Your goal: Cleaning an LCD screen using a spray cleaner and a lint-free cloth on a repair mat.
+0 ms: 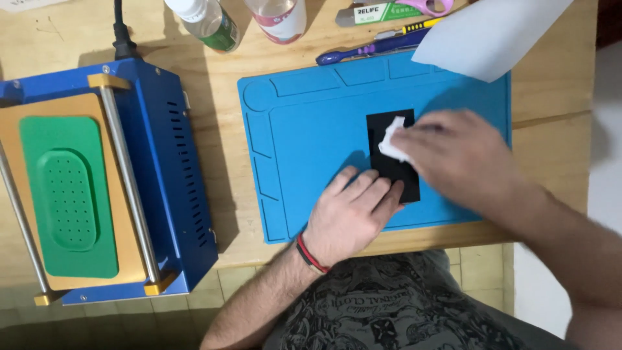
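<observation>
Fingers of left hand lie flat and spread, pinning the lower-left corner of a black rectangular panel on the blue mat. Right hand, blurred, pinches a small white wipe against the panel's upper part. Far left on the wooden worktop: blue machine with green pad. Above the mat: two bottles, hand tools, white sheet.
</observation>
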